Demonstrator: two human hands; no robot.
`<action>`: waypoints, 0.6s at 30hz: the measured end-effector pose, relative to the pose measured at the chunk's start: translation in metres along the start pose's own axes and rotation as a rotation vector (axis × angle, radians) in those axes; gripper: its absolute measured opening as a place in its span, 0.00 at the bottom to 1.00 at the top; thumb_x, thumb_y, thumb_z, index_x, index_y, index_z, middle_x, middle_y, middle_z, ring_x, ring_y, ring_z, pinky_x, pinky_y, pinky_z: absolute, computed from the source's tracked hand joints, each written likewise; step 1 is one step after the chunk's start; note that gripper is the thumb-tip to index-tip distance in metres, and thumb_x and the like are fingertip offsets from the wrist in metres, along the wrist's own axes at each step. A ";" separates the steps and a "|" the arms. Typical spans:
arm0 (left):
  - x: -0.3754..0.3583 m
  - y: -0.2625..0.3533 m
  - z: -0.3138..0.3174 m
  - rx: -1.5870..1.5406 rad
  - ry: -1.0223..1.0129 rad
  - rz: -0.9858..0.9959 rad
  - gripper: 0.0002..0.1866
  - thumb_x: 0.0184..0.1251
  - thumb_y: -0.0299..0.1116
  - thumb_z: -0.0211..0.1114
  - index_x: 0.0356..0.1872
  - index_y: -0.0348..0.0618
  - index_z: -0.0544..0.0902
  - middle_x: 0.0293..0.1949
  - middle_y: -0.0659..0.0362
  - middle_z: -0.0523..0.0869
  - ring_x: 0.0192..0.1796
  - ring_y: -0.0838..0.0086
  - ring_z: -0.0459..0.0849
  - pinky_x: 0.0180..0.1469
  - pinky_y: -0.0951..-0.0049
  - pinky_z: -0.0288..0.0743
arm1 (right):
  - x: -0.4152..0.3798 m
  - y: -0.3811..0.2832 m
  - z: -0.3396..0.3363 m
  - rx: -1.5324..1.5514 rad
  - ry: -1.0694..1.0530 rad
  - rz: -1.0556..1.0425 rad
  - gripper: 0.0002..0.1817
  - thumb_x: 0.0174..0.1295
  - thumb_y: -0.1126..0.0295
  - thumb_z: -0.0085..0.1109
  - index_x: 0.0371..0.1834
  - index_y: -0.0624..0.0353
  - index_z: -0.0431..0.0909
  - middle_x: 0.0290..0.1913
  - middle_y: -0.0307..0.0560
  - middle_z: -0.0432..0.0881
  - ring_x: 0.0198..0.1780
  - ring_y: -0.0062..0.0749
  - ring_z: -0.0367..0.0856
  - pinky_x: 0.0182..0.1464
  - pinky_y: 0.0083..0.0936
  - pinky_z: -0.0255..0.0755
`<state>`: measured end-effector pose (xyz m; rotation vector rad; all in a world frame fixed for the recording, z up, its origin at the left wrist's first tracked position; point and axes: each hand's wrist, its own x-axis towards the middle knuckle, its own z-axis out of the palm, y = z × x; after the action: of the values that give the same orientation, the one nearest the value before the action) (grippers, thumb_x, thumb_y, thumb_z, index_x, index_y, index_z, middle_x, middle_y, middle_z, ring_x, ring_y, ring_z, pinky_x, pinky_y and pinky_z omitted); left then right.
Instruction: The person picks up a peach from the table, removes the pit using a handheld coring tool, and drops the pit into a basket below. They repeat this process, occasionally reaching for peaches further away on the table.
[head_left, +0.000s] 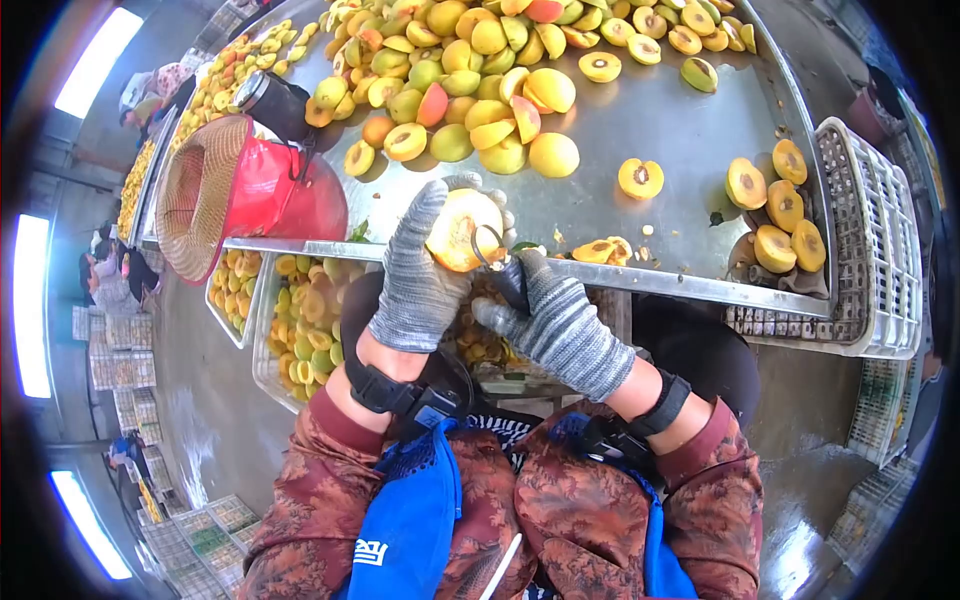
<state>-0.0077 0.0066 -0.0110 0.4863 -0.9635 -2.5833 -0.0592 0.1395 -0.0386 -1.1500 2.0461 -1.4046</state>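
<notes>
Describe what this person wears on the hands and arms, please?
Both hands wear knitted grey gloves with fine darker stripes: the left hand and the right hand. A black strap with a small black device circles each wrist. The sleeves are reddish-brown with a mottled pattern and plain dark red cuffs. A blue apron hangs between the arms.

The left hand [420, 275], in a grey knit glove, is cupping a yellow fruit half [462, 230] at the near edge of the steel counter [640, 130]. The right hand [560, 325] is gripping a small looped tool [495, 262] and pressing it against the fruit's cut face. Whole and halved fruit are lying heaped [470, 70] farther back (some blushing red). Cut halves [775, 205] are resting beside a white crate [880, 250]. A straw hat [200, 195] is showing at left.
</notes>
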 end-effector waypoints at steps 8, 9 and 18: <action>-0.014 -0.009 0.012 0.131 0.103 0.147 0.17 0.61 0.40 0.53 0.43 0.37 0.71 0.40 0.50 0.77 0.41 0.65 0.78 0.49 0.65 0.72 | 0.002 0.003 0.014 0.000 -0.030 0.094 0.22 0.49 0.69 0.61 0.44 0.63 0.63 0.31 0.54 0.74 0.31 0.49 0.75 0.32 0.34 0.69; -0.016 -0.010 0.012 0.164 0.101 0.169 0.17 0.61 0.41 0.53 0.43 0.37 0.71 0.40 0.50 0.77 0.41 0.66 0.78 0.48 0.66 0.72 | 0.001 0.003 0.014 0.020 -0.034 0.085 0.22 0.49 0.70 0.60 0.45 0.63 0.62 0.31 0.55 0.74 0.31 0.49 0.76 0.32 0.34 0.69; -0.024 -0.019 0.018 0.459 0.070 0.365 0.19 0.63 0.44 0.50 0.42 0.36 0.72 0.36 0.51 0.79 0.38 0.69 0.78 0.45 0.70 0.72 | -0.006 -0.003 0.011 0.149 -0.151 0.201 0.41 0.50 0.75 0.57 0.65 0.66 0.42 0.35 0.56 0.76 0.33 0.46 0.79 0.33 0.30 0.73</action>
<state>0.0023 0.0406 -0.0058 0.4581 -1.4737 -2.0100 -0.0467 0.1380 -0.0408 -0.9315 1.8611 -1.3060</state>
